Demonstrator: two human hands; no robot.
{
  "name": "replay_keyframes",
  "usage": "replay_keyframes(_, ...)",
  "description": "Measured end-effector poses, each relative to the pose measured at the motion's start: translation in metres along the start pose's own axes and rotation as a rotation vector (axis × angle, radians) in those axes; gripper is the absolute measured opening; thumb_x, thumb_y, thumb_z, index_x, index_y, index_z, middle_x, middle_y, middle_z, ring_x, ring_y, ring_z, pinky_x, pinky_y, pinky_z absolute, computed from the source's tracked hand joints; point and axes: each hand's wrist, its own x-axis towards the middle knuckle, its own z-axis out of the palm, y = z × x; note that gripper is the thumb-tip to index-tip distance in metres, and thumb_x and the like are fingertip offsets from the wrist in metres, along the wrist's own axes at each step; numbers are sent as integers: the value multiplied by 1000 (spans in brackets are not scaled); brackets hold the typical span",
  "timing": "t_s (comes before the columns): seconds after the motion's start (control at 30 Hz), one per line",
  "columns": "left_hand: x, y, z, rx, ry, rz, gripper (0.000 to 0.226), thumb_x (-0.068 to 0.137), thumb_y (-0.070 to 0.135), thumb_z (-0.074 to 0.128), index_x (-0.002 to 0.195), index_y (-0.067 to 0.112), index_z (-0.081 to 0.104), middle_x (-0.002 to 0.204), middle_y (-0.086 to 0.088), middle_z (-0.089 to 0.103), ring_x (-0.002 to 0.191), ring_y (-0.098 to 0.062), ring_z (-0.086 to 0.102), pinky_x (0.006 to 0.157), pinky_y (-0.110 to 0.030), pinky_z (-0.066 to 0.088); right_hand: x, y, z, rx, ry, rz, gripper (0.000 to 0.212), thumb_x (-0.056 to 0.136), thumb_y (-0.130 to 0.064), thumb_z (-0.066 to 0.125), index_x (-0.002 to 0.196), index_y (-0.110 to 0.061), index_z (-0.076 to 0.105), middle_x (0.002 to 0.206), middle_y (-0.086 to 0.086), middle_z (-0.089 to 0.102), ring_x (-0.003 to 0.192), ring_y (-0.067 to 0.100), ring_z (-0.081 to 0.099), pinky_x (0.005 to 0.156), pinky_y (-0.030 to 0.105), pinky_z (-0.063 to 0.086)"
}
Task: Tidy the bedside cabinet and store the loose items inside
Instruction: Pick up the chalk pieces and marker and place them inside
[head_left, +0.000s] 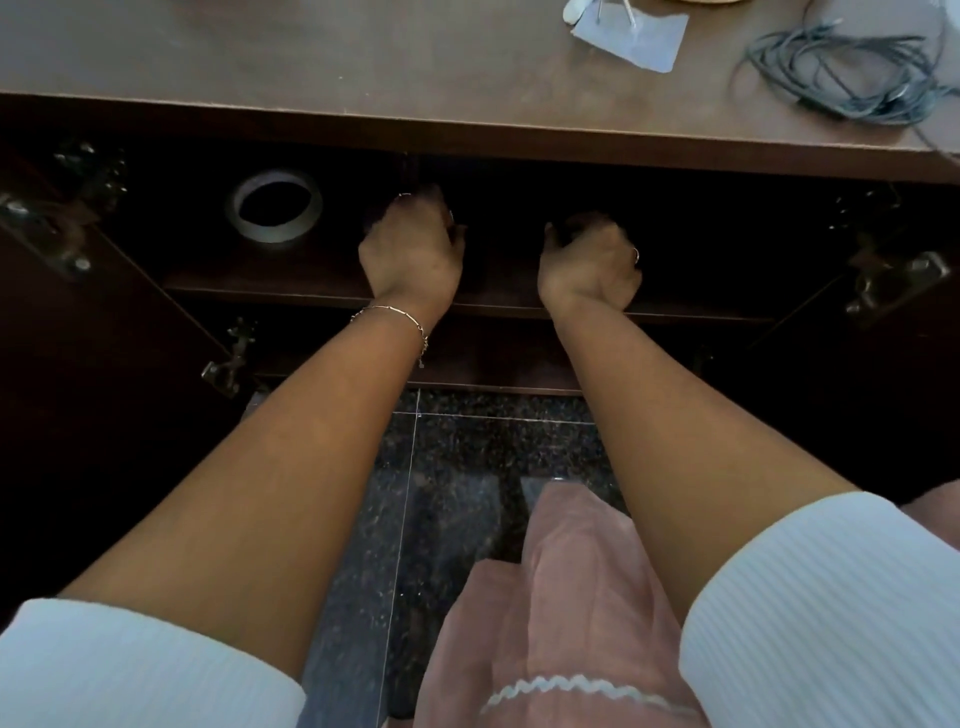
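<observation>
The left hand (410, 249) and the right hand (589, 265) both reached into the open bedside cabinet (519, 143), knuckles up over the upper shelf (249, 285). Their fingers curled away into the dark interior, and whether they held anything could not be told. The step looked like settling or arranging something at the back of that shelf. Doing it well would mean working by touch, since the space beyond the fingers was too dark to see. It would also mean pushing items far enough in for the doors to close, and keeping the left wrist from knocking the tape roll (275, 210). The roll lay flat on the same shelf, just to the left of the left fingers, a pale grey ring with a wide dark hole. Loose items lay outside on the cabinet top (363, 62). Above and well to the right of the right fingers sat a tangled dark-grey cable bundle (852, 73), and nearer them a pale blue-grey sheet (631, 39) with thin pins or rods on it. The cable would probably want coiling before storage
</observation>
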Motion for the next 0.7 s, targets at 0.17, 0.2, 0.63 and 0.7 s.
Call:
replay_keyframes(0.17, 4, 3, 4, 62, -3, 43, 23, 93, 35, 57, 109, 19, 62, 113, -10, 64, 104, -34, 63, 72, -37, 45, 7, 0, 5, 59, -8, -16, 35, 86, -43, 65, 114, -22, 63, 111, 0, 68, 106, 23, 62, 88, 39, 52)
replay_keyframes(0.2, 4, 4, 4, 71, -2, 50, 24, 93, 35, 56, 110, 20, 63, 113, -10, 64, 104, -33, 63, 70, -36, 42, 7, 1, 6, 76, -11, -26, 34, 85, -42, 66, 112, -22, 63, 109, -1, 68, 105, 22, 63, 87, 39, 53)
replay_keyframes(0.63, -35, -11, -40, -98, 74, 54, 24, 89, 30, 56, 111, 31, 66, 111, -5, 67, 100, -31, 64, 75, -38, 50, -50, 10, -20, 270, 187, -439, 16, 87, -18, 57, 101, -12, 63, 95, 6, 66, 90, 26, 61, 78, 34, 45)
replay_keyframes(0.7, -47, -14, -58, -178, 145, 102, 20, 86, 32, 57, 104, 30, 66, 104, 0, 69, 95, -27, 65, 73, -35, 49, -69, 0, -32, 214, 203, -608, 14, 86, -17, 56, 96, -11, 63, 90, 6, 64, 86, 27, 59, 77, 35, 44)
